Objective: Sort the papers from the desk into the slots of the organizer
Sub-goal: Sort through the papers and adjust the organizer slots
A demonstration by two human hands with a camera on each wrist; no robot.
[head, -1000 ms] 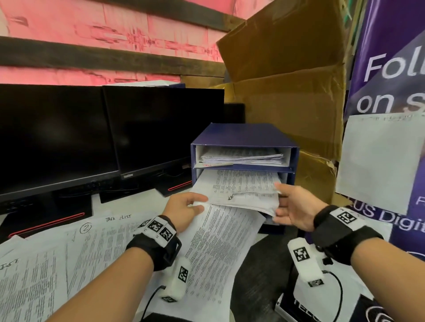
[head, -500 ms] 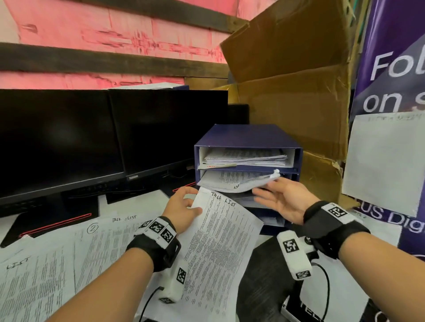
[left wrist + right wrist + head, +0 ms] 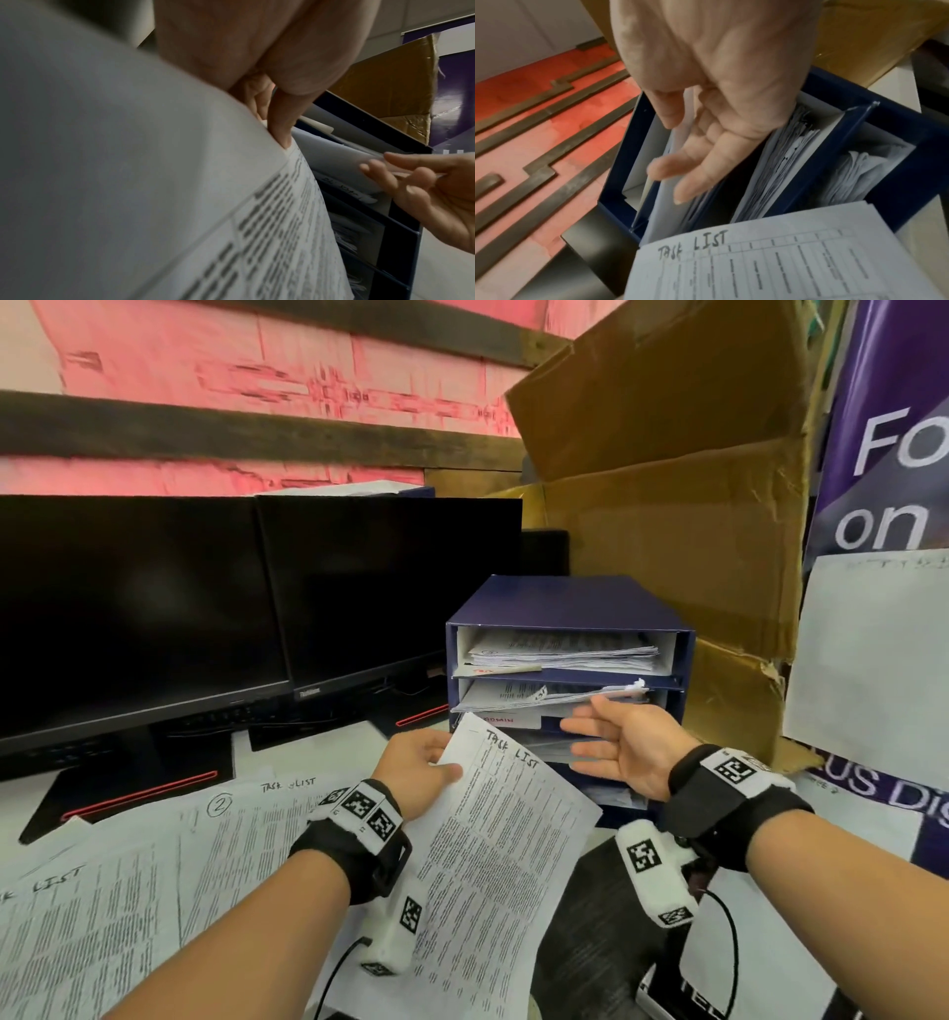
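The left hand [image 3: 418,775] pinches a white printed sheet headed "Task List" [image 3: 493,855], while the right hand [image 3: 624,752], fingers spread and palm up, holds nothing just before the blue slotted paper organizer [image 3: 570,603].

Pink wall [image 3: 179,361], dark monitors [image 3: 128,618], cardboard box [image 3: 667,516] behind.

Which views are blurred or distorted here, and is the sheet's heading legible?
Head view: sharp, wide-angle bending at the edges, "Task List" legible on the sheet. Left wrist view: sheet close and out of focus. Right wrist view: right hand slightly soft, heading readable.
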